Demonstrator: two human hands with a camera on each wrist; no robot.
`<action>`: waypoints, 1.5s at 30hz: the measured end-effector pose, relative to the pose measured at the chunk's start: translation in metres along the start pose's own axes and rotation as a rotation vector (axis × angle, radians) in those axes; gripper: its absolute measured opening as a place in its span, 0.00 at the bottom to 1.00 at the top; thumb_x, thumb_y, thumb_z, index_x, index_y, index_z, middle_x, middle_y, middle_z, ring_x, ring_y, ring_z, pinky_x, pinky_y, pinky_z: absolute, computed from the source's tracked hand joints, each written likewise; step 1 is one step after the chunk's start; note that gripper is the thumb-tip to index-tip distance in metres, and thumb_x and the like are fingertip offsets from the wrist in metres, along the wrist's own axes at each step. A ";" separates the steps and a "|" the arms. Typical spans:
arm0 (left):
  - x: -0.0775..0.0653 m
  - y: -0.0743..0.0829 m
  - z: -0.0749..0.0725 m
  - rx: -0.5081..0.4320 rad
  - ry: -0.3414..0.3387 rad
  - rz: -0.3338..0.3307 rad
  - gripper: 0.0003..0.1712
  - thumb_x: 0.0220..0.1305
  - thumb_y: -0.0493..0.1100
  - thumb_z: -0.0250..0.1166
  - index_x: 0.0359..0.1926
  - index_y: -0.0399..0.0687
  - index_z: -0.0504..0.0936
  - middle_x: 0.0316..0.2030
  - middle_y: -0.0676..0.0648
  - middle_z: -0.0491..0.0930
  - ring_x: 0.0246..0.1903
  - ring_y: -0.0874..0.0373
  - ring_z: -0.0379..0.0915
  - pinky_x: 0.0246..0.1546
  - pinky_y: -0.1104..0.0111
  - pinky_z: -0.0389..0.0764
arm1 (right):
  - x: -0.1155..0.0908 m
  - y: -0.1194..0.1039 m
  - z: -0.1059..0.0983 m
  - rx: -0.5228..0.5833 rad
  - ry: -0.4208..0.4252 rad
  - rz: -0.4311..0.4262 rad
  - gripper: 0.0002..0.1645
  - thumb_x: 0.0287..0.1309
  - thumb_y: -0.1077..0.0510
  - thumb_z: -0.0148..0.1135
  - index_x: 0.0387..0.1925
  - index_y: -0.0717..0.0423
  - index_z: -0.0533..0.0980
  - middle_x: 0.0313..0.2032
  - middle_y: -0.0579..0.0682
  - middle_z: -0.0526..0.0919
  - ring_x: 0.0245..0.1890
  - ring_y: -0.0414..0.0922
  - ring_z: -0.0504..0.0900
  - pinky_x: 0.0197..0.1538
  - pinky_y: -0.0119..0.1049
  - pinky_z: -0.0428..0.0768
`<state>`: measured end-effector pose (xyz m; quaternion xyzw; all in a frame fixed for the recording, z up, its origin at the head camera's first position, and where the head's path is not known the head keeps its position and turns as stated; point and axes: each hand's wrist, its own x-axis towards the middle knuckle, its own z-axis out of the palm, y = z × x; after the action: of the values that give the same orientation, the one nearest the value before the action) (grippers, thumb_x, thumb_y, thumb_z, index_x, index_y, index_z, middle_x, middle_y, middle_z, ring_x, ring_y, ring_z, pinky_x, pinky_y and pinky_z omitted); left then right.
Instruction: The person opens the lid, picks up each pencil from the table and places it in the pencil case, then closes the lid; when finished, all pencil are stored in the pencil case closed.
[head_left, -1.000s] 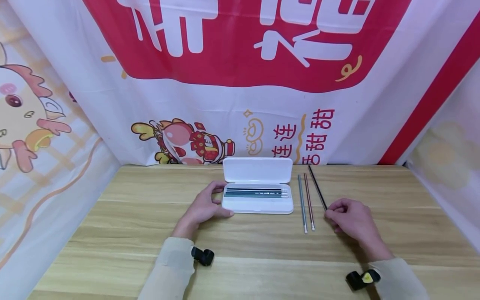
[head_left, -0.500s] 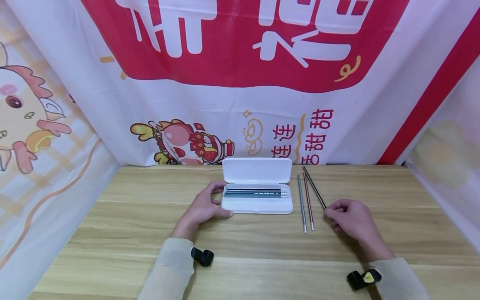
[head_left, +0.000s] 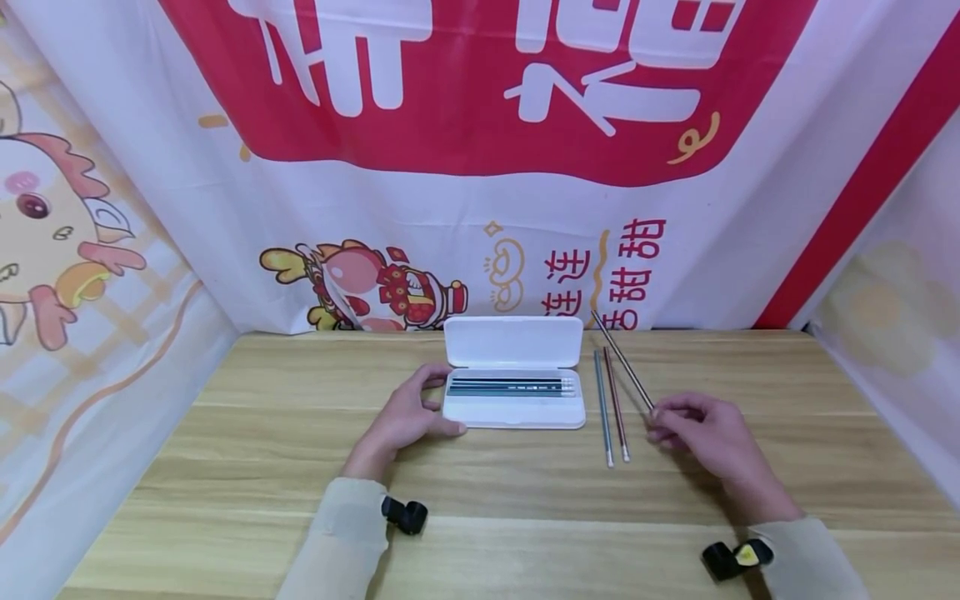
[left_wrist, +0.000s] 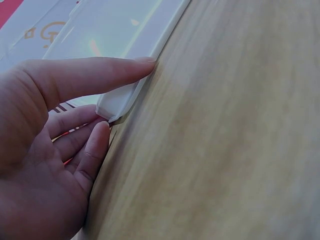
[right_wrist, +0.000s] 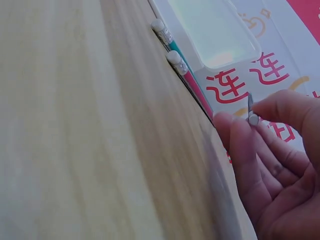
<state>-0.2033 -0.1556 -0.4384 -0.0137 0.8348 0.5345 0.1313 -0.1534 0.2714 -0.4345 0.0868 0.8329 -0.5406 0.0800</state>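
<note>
A white pencil case (head_left: 513,412) lies with its lid (head_left: 513,342) raised, several dark green pencils (head_left: 510,387) inside along the back. My left hand (head_left: 408,411) holds its left end, the thumb along the front edge and the fingers round the other side, as the left wrist view shows. My right hand (head_left: 701,429) pinches a dark pencil (head_left: 622,358) near its eraser end between thumb and fingers. That pencil slants up and left, its far end raised over the table's back edge. Just left of it, a blue-green pencil (head_left: 603,408) and a red pencil (head_left: 617,404) lie side by side.
The wooden table (head_left: 525,533) reaches back to a printed cloth (head_left: 480,192) that hangs behind it. More cloth hangs at the left and right sides. Each wrist carries a small black camera.
The dark pencil in my right hand has swung left and its far end has lifted off the table. The left hand and the pencil case stay where they were.
</note>
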 end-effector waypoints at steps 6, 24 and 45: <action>-0.001 0.000 0.000 0.009 -0.005 0.012 0.52 0.49 0.38 0.87 0.74 0.59 0.72 0.75 0.43 0.71 0.61 0.44 0.81 0.67 0.48 0.81 | -0.003 -0.004 -0.004 0.072 -0.040 -0.043 0.24 0.78 0.55 0.63 0.64 0.68 0.77 0.48 0.57 0.90 0.43 0.41 0.92 0.49 0.33 0.90; -0.001 0.001 -0.003 -0.007 -0.015 0.018 0.52 0.50 0.38 0.86 0.74 0.58 0.72 0.76 0.43 0.71 0.62 0.43 0.81 0.68 0.48 0.81 | -0.014 -0.022 -0.012 0.080 -0.051 -0.174 0.22 0.76 0.56 0.65 0.61 0.68 0.78 0.45 0.52 0.93 0.43 0.40 0.93 0.52 0.37 0.91; 0.000 -0.002 -0.002 -0.001 0.001 -0.004 0.51 0.49 0.38 0.87 0.73 0.62 0.74 0.75 0.45 0.72 0.61 0.45 0.81 0.67 0.49 0.82 | 0.018 -0.056 0.013 -0.182 -0.060 -0.180 0.20 0.78 0.48 0.63 0.59 0.57 0.84 0.50 0.56 0.91 0.49 0.49 0.90 0.53 0.40 0.89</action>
<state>-0.2036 -0.1579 -0.4391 -0.0155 0.8345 0.5348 0.1319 -0.1834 0.2376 -0.3941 -0.0121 0.8802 -0.4701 0.0636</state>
